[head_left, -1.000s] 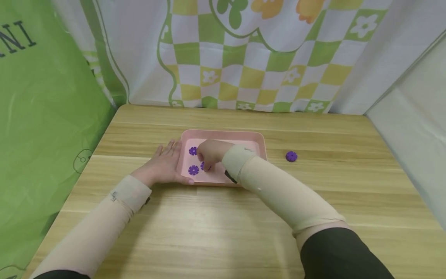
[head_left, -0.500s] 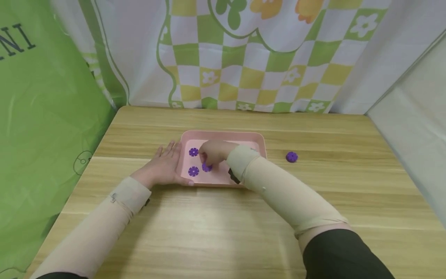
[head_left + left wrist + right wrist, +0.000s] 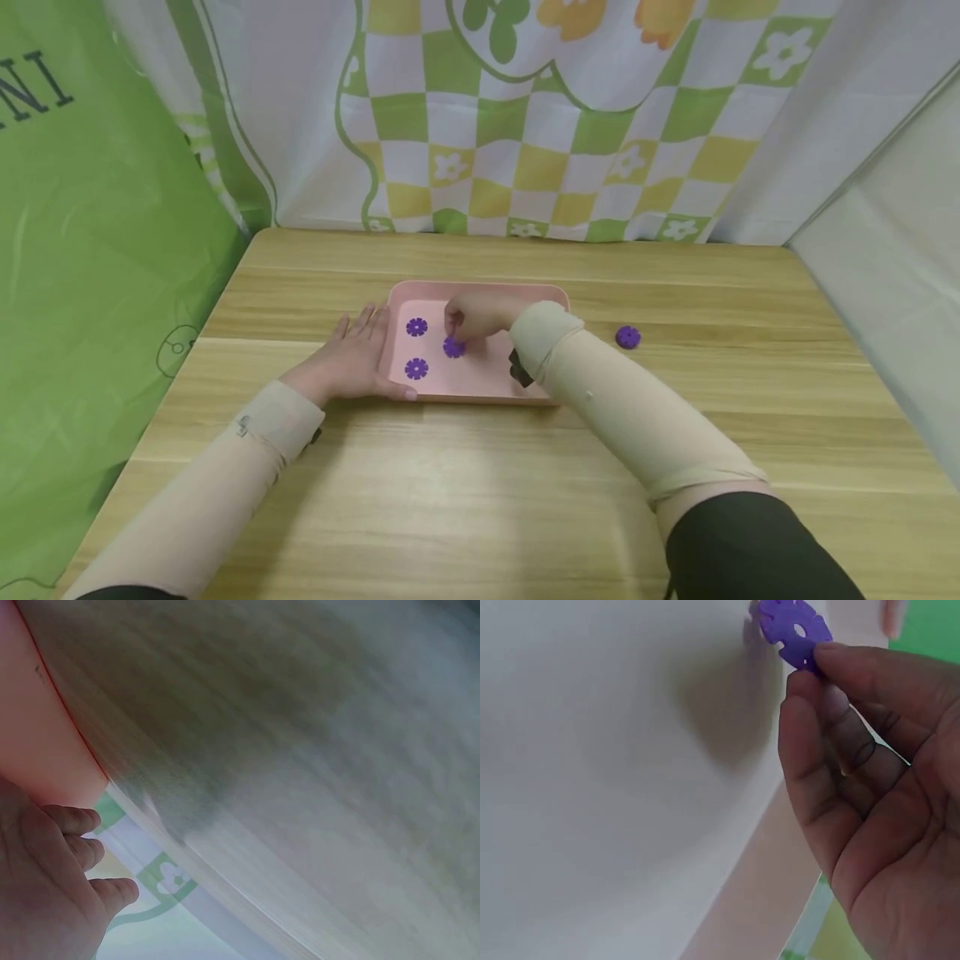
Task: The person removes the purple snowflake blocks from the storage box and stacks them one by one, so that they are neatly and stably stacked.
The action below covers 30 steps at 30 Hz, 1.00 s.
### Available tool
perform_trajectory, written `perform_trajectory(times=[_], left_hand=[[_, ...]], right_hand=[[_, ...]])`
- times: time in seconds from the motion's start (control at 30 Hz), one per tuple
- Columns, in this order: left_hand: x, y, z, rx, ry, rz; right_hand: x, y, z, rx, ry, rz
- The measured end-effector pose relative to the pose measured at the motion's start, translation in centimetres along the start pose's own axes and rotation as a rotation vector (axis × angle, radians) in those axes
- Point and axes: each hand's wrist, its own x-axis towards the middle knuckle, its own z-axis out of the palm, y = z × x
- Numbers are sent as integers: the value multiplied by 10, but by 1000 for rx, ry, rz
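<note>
A shallow pink tray sits on the wooden table. My right hand is over the tray and pinches a purple notched snowflake disc between thumb and fingertips, as the right wrist view shows; the disc is tilted, low over the tray floor. Two more purple discs lie flat at the tray's left end, one at the back and one in front. My left hand rests against the tray's left side with straight fingers, its thumb along the front left corner.
To the right of the tray, on the table, lies another purple disc piece, which looks thick, maybe stacked. A checkered curtain hangs behind the table, and a green cloth stands on the left.
My right hand has moved right and slightly back, and the pinched disc has shifted a little the same way, away from the two flat discs. My left hand has stayed in place.
</note>
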Motion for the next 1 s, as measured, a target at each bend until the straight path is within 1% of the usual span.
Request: perform_trajectory(times=[0.13,0.3,0.5,0.67,0.73,0.87,1.0], left_hand=[[0,1,-1,4,-1,1],[0,2,-2,2,2,6],[0,2,-2,2,4,16],[0,1,-2,0,8,19],[0,1,-2,-1,8,18],[-1,1,-2,-4,7,18],[-1,2,-2,-6,7,24]], right_hand=[[-9,10,-7,74,19,8],[-19,26,-13,139,53,28],[-33,40,-20,223,97,64],[-46,48,-27,363,114,125],[-51,52,-29,426,127,131],[-60,63,-32,541,199,121],[-68,74,-36,585,272,127]])
